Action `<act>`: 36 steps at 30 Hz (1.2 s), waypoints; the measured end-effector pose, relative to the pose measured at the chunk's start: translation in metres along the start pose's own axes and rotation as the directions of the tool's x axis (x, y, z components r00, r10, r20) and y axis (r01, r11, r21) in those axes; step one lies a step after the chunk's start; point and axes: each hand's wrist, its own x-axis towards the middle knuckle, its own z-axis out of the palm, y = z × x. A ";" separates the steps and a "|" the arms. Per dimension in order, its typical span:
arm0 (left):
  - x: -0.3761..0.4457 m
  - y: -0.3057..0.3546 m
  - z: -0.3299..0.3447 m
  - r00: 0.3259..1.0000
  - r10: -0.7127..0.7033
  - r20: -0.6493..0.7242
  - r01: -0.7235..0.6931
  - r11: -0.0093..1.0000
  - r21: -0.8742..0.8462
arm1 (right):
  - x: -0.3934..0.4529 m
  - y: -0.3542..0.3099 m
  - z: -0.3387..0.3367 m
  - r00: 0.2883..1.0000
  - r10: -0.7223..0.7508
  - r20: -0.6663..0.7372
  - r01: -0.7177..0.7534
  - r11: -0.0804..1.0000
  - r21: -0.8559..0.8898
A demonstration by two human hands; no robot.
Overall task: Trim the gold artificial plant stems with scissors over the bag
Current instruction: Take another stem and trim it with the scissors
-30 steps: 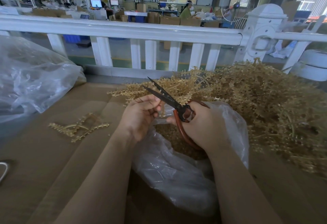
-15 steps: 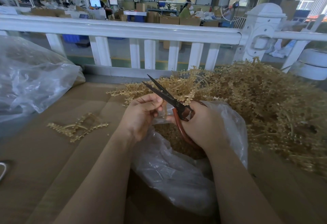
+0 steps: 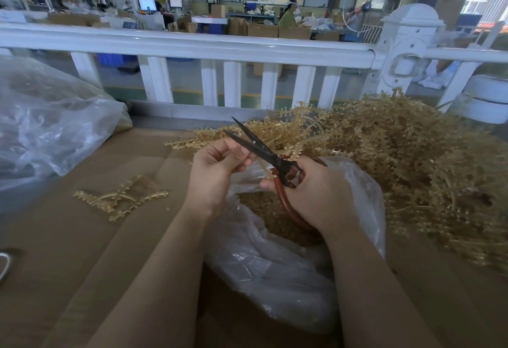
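Clear plastic bag (image 3: 275,273) lies open on cardboard-covered counter (image 3: 68,237), gold trimmings inside. Above its mouth: right hand (image 3: 319,193), fingers curled round red scissors (image 3: 270,156) handles, blades parted. Left hand (image 3: 220,169) fingers pinch a gold stem (image 3: 265,167) just beside the blades. Trimmed pieces (image 3: 121,196) left; gold stem pile (image 3: 412,160) right. White railing (image 3: 192,45) beyond.

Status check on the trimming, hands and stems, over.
Right hand grips scissors, blades open. Left hand pinches gold stem over bag. Nothing blocking.
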 end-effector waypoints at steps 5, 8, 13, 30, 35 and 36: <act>0.001 0.000 -0.001 1.000 0.011 -0.021 -0.011 1.000 0.007 | 0.001 -0.002 -0.001 1.000 -0.011 -0.007 0.011 1.000 -0.020; 0.000 0.000 -0.002 1.000 0.021 0.007 -0.021 1.000 -0.010 | 0.001 -0.002 -0.001 1.000 -0.013 -0.026 0.012 0.999 -0.035; -0.001 0.001 -0.002 0.999 0.028 0.023 -0.027 0.999 -0.033 | 0.001 -0.001 0.001 1.000 0.010 -0.015 -0.010 1.000 0.001; 0.001 -0.001 0.001 0.986 0.139 -0.092 -0.135 0.990 0.046 | 0.000 -0.003 -0.003 1.000 -0.006 0.001 0.006 0.999 0.050; -0.001 -0.001 0.005 0.981 0.186 -0.061 -0.176 0.973 0.147 | -0.001 -0.004 -0.004 1.000 -0.017 -0.013 0.017 0.999 0.031; -0.001 -0.001 0.006 0.980 0.191 -0.049 -0.181 0.970 0.163 | 0.000 -0.003 -0.004 1.000 -0.016 -0.010 0.017 1.000 0.025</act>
